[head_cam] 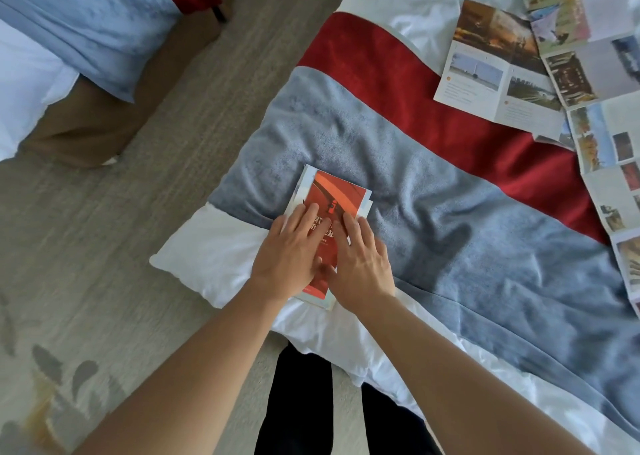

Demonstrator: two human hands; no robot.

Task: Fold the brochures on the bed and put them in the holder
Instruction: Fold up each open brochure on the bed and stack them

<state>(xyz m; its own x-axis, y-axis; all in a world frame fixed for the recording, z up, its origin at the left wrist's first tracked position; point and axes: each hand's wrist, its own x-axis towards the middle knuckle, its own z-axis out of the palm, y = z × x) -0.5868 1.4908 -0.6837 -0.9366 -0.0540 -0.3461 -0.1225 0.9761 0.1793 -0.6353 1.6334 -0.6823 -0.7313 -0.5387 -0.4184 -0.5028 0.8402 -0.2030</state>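
A folded brochure with an orange-red cover (337,195) lies on the grey-blue blanket (450,219) near the bed's corner. My left hand (291,254) presses flat on its left half, fingers straight. Beside it, touching, my right hand (360,260) presses flat on the right half. Several unfolded brochures (502,63) with photos lie spread at the bed's far right, and a long one (613,164) runs down the right edge. No holder is in view.
A red band (398,74) crosses the bed beyond the grey-blue blanket, over white bedding (207,257). A second bed with a blue cover (86,29) stands at the upper left across a carpeted aisle (104,247). My dark trouser legs (301,402) stand against the bed's corner.
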